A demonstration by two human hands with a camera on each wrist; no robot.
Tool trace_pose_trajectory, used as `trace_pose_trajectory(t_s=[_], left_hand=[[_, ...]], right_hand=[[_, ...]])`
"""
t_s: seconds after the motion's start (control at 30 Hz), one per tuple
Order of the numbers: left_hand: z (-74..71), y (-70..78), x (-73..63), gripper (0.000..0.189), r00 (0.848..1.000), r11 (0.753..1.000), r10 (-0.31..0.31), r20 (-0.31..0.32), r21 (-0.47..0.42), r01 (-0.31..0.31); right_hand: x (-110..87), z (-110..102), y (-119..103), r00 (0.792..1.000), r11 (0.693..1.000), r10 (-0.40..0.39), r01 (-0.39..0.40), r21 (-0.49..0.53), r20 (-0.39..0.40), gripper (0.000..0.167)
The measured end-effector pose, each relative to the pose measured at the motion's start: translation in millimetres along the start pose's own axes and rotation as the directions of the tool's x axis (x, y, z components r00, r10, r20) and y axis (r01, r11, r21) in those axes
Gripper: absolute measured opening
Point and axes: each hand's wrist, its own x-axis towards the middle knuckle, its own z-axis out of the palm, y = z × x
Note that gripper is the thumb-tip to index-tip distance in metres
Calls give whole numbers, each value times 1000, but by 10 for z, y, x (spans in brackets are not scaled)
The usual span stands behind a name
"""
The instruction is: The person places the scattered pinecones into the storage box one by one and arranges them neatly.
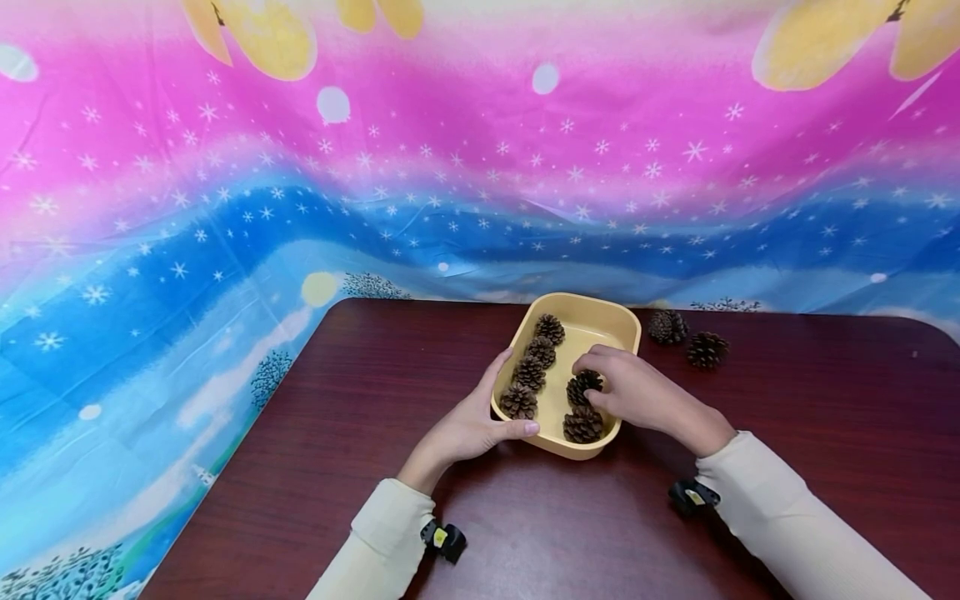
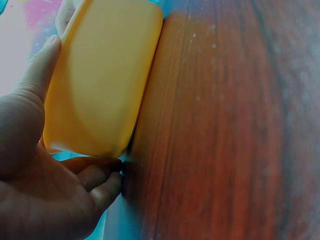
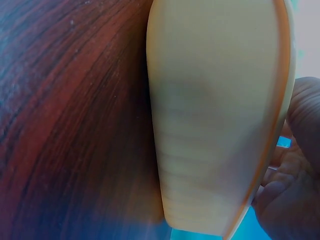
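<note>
A yellow rectangular plastic box sits at a slant on the dark table. My left hand holds it by its left side and near corner, with the thumb over the near rim; the left wrist view shows the fingers low along the box wall. Several brown pine cones line the box's left wall in a row. Inside on the right, my right hand pinches a pine cone between thumb and fingers. Another pine cone lies just nearer, touching or almost touching it. The right wrist view hides the cones behind the box.
Two more pine cones, one farther back and one nearer, lie on the table to the right of the box. The reddish-brown table ends at a colourful snowflake-print cloth behind and at the left.
</note>
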Motion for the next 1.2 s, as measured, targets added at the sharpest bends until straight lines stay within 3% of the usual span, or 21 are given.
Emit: trace_pose_trajectory(t_s=[0.83, 1.2], left_hand=[[1, 0, -1, 111, 1000, 1000, -13, -3, 8, 13], [-5, 7, -11, 112, 1000, 1000, -10, -1, 8, 10]], right_hand=[[-6, -5, 9, 1000, 1000, 11, -11, 20, -24, 35], [-38, -29, 40, 996, 999, 18, -15, 38, -86, 37]])
